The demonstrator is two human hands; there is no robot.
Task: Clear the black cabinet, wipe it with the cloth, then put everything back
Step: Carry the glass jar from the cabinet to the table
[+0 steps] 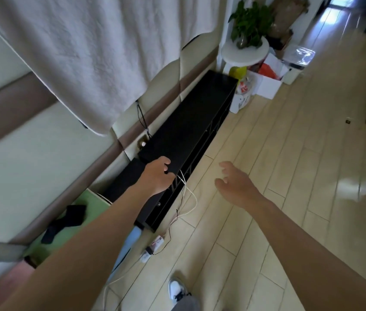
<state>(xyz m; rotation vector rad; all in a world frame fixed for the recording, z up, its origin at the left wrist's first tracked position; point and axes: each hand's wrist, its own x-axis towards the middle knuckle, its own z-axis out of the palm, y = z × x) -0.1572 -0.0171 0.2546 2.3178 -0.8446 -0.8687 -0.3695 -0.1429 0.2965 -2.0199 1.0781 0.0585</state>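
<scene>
A long black cabinet [191, 122] stands against the wall, its long axis running away from the viewer toward the upper right, and its top looks bare. The left hand [156, 176] is at the near end, fingers curled over the front corner. It may be gripping the edge or the white cable [191, 196] hanging just below; the view does not show which. The right hand [236, 187] hovers over the floor [278, 153] to the cabinet's right, apart from it, with fingers loosely spread and holding nothing. The left hand is the nearer one.

1 head-worn wide-angle view looks forward and down along the black cabinet [191, 122], apparently tilted.
</scene>
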